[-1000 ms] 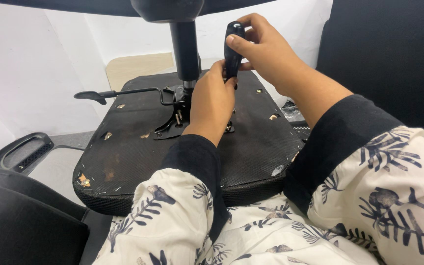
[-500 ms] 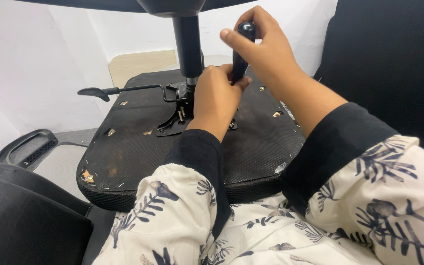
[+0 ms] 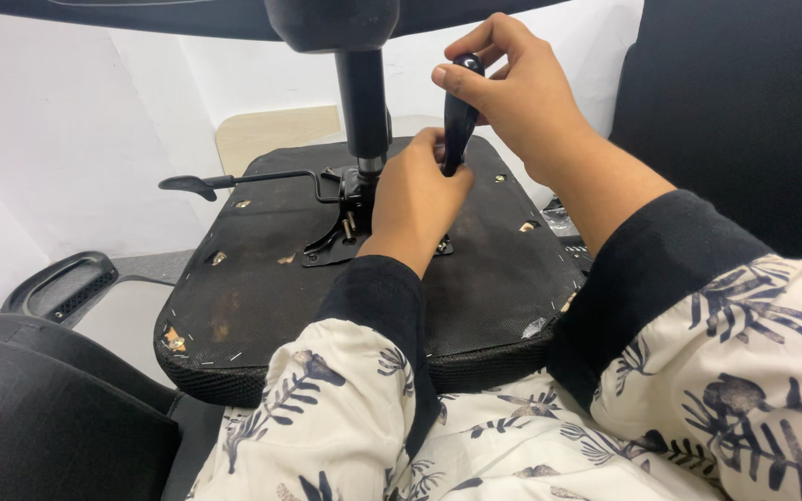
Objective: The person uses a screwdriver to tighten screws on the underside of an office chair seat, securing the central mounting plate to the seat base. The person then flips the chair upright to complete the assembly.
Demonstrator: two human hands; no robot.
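Note:
An upturned black chair seat (image 3: 262,278) lies in front of me with its metal mechanism plate (image 3: 341,237) at the centre. My right hand (image 3: 517,93) grips the black handle of a screwdriver (image 3: 459,111), which stands nearly upright over the plate. My left hand (image 3: 415,199) rests on the plate, its fingertips pinched around the screwdriver's lower end. The tool's tip is hidden behind my left hand. Both sleeves are black at the cuff and white with a dark leaf print.
A black chair column (image 3: 364,102) rises from the plate just left of my hands. A lever (image 3: 234,181) sticks out to the left. An armrest (image 3: 58,288) and a black cushion (image 3: 39,408) lie at lower left. A black chair back (image 3: 744,121) stands at right.
My right hand has shifted its hold around the screwdriver handle, fingers turning at the top. My left hand has stayed on the plate at the tool's base.

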